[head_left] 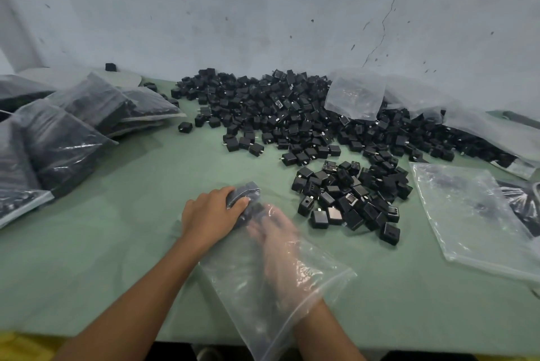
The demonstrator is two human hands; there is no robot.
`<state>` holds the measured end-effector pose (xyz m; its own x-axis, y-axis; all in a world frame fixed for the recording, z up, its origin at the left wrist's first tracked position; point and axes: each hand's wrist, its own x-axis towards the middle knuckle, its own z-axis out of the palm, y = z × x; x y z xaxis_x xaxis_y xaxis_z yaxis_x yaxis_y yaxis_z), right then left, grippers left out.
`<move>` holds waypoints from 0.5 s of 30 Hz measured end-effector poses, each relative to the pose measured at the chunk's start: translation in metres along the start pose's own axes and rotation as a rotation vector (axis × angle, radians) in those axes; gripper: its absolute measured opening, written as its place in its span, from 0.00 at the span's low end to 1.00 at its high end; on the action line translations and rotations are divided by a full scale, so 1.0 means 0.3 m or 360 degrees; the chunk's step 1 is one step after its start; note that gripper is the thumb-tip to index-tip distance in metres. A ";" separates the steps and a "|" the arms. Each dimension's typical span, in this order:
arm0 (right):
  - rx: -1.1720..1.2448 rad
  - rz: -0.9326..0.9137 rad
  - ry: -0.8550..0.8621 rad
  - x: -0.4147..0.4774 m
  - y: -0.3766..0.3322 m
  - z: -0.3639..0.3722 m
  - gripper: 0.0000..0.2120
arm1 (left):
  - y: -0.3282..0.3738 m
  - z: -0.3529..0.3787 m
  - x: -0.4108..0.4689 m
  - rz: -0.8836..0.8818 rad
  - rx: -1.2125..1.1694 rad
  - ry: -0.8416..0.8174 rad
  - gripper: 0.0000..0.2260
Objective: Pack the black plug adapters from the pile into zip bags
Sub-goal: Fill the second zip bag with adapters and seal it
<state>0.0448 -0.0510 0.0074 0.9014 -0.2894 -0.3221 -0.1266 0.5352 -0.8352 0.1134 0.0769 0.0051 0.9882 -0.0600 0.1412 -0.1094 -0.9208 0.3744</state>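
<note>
The zip bag (239, 287) being filled is laid on the green tabletop (117, 258), with its open mouth nearest the viewer and apparently hanging past the tabletop's front edge. The right hand (274, 232) is pushed deep inside the zip bag through that mouth. It is blurred behind the plastic, so it cannot be told whether its fingers are closed on anything. At the zip bag's far, closed end the left hand (211, 214) is curled over the film from outside, gripping a dark lump of adapters (248, 188) inside.

The main hazard is judged to be at the mouth. If the right hand is drawn out quickly, or the closed end is lifted by the left hand, adapters could be slid toward the opening and dropped off the edge. The thin film could also be snagged by metal prongs if it is squeezed hard.

Just beyond and to the right of the zip bag a small heap (350, 200) of loose black plug adapters is set within easy reach; it could be scattered by a careless sweep. Further right of the zip bag an empty bag (473, 220) is laid flat. Well to its left, filled bags (67, 138) are stacked. Far beyond it, against the wall (263, 24), the large pile (292, 115) is spread, so much of the task is judged undone.
</note>
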 end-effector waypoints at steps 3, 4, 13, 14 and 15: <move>-0.0316 -0.0074 0.0089 0.002 0.015 0.008 0.12 | -0.001 -0.001 -0.001 0.0004 0.0008 -0.0003 0.18; -0.0395 -0.0116 0.0104 0.008 0.018 0.006 0.11 | 0.000 0.000 -0.001 0.0007 0.0008 0.0000 0.18; -0.1591 -0.0398 0.0253 0.056 0.034 0.008 0.12 | -0.003 0.006 -0.006 0.0011 -0.0004 0.0029 0.17; -0.1606 -0.0400 0.0184 0.064 0.031 0.000 0.11 | -0.004 0.008 -0.004 0.0015 -0.0004 0.0034 0.16; -0.1627 -0.0373 0.0088 0.073 0.022 -0.010 0.09 | -0.004 0.009 -0.002 0.0019 -0.0003 0.0036 0.17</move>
<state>0.0626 -0.0560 -0.0066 0.9316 -0.3489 -0.1022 -0.2641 -0.4562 -0.8498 0.1131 0.0771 0.0020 0.9841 -0.0621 0.1662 -0.1212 -0.9194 0.3741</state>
